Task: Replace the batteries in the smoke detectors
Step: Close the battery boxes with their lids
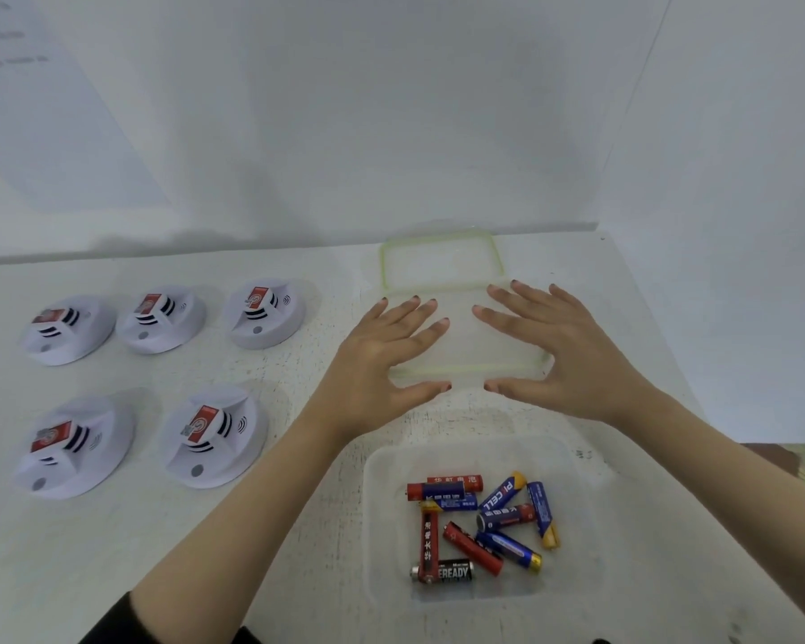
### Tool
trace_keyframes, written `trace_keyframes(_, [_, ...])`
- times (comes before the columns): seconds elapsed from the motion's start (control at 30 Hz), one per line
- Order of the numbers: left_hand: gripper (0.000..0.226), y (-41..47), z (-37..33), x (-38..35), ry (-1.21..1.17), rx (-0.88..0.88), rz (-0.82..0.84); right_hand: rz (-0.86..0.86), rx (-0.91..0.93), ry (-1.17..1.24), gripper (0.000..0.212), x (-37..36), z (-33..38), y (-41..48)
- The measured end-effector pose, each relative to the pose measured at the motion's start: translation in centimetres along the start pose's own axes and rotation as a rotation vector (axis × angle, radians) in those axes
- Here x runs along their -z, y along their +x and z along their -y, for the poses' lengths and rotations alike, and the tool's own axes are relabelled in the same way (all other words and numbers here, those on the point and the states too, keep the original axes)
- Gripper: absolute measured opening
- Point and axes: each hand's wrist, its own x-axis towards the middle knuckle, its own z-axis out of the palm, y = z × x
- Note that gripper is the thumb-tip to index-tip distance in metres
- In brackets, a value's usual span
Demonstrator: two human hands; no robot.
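Several white smoke detectors with red labels lie on the white table at the left, in two rows; one of them (263, 313) is closest to my hands. A clear plastic box (377, 527) near the front holds several red, blue and black batteries (477, 522). Beyond it lies a clear lid with a green rim (440, 246). My left hand (386, 360) and my right hand (563, 350) hover flat over the lid's near half, fingers spread, holding nothing.
White walls close off the table at the back and on the right. The table's right edge (716, 411) runs diagonally, with a patch of floor beyond it. A dark sleeve (112, 629) shows at the bottom left.
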Motion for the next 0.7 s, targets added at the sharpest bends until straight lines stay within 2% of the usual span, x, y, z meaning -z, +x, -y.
trace_keyframes(0.1, [0.068,0.4,0.0,1.0,-0.083,0.054,0.106,0.039,-0.027,0.075,0.055,1.2,0.1,0.4])
trace_keyframes(0.2, [0.066,1.3,0.4,2.5,-0.117,0.026,0.264,0.092,-0.083,0.232,0.034,2.4,0.4,1.4])
trace_keyframes(0.27, [0.07,1.8,0.5,3.1,-0.078,0.008,0.301,0.184,-0.123,0.368,0.043,3.2,0.5,1.7])
trace_keyframes(0.33, [0.073,2.1,0.7,3.3,-0.011,0.033,0.195,0.281,-0.104,0.402,0.054,3.6,0.7,1.5])
trace_keyframes(0.43, [0.072,1.7,1.2,2.8,0.104,0.041,-0.058,0.39,-0.036,0.293,0.063,3.0,0.7,0.6])
trace_keyframes(0.5, [0.07,1.4,1.2,2.5,0.009,0.096,-0.114,0.37,-0.022,0.232,0.071,2.3,0.8,0.3])
trace_keyframes(0.53, [0.065,1.3,1.0,2.7,-0.109,0.171,-0.099,0.346,-0.017,0.216,0.073,2.1,0.9,0.3])
trace_keyframes(0.6, [0.041,0.9,0.5,3.5,-0.38,0.319,0.011,0.318,-0.006,0.206,0.073,1.8,1.1,0.3])
trace_keyframes(0.63, [0.041,0.7,0.4,3.8,-0.453,0.351,0.101,0.316,-0.003,0.203,0.074,1.7,1.2,0.3])
trace_keyframes(0.7, [0.077,0.3,0.3,4.3,-0.439,0.339,0.283,0.324,-0.007,0.198,0.074,1.8,1.1,0.5])
